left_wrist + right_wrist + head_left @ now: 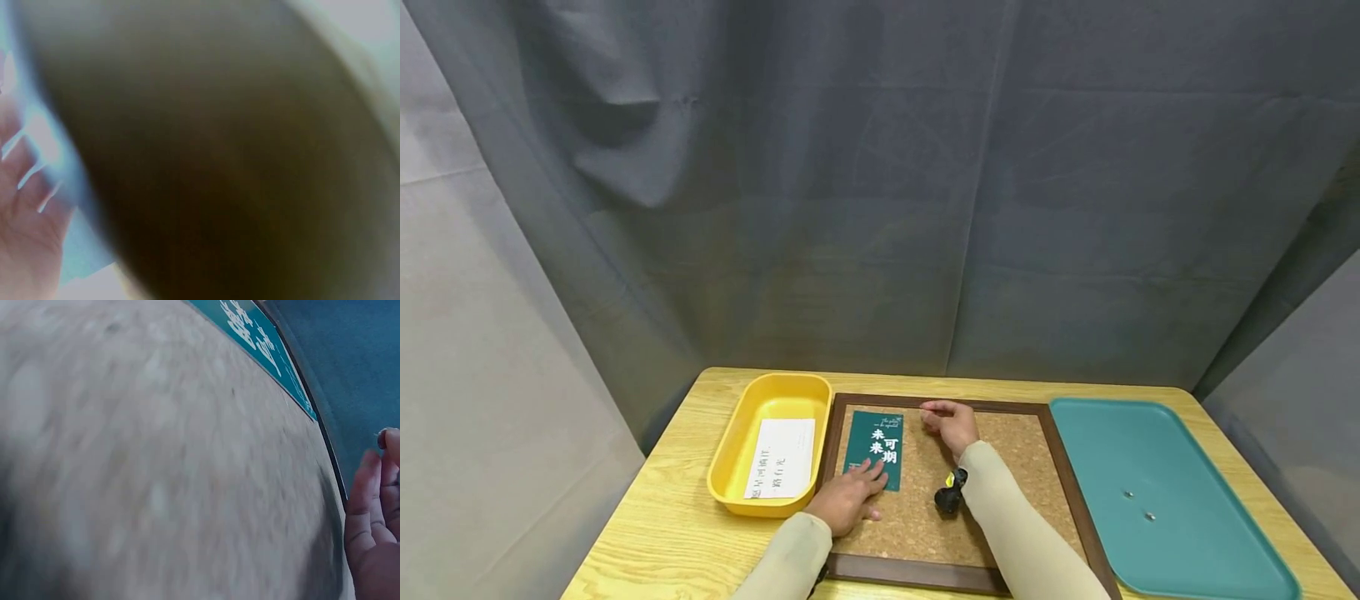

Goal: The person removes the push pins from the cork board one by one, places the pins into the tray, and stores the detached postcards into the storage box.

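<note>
A dark green card (865, 433) with white lettering lies upright on the framed corkboard (917, 525), toward its upper left. My left hand (847, 497) rests on the card's lower part with its fingers spread. Over the board's top edge, right of the card, is my right hand (952, 427), thumb and fingertips together. In the right wrist view a small, round-headed tack (381, 439) shows pinched at those fingertips; its point is hidden. A dark blurred shape covers most of the left wrist view, leaving part of the left hand (28, 219) at the edge.
Left of the board stands a yellow tray (724, 454) holding a white card (782, 458) with handwriting. On the right a teal tray (1195, 542) carries two small metallic tacks (1149, 517). A wood-grain table (647, 517) supports everything, with grey curtains behind and beside it.
</note>
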A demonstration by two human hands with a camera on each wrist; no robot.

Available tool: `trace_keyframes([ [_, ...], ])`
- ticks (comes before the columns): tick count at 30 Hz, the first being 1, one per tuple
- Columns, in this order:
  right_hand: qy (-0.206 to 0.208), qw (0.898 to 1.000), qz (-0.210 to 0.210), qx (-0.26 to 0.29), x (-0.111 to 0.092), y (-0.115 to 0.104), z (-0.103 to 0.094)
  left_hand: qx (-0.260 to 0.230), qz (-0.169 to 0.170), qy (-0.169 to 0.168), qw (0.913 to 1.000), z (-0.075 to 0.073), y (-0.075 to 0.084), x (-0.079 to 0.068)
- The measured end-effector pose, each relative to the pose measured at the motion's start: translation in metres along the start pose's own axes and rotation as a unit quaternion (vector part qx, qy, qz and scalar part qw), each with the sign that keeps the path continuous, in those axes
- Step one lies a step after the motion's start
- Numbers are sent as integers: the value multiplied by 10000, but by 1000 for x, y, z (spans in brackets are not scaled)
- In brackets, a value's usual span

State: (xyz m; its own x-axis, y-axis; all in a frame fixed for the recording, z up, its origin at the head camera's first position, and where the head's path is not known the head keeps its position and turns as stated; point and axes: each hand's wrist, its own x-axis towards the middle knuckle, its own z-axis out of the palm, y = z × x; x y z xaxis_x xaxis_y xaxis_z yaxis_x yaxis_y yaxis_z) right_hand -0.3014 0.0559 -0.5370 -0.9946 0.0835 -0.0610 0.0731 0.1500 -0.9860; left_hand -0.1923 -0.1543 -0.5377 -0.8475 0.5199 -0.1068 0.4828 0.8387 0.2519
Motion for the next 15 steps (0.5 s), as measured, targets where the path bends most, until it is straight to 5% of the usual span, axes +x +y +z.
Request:
trace_keyframes([
  [15, 56, 9992, -38, 387, -17, 10, -62, -215, 143, -14, 9997, -3, -1, -2],
])
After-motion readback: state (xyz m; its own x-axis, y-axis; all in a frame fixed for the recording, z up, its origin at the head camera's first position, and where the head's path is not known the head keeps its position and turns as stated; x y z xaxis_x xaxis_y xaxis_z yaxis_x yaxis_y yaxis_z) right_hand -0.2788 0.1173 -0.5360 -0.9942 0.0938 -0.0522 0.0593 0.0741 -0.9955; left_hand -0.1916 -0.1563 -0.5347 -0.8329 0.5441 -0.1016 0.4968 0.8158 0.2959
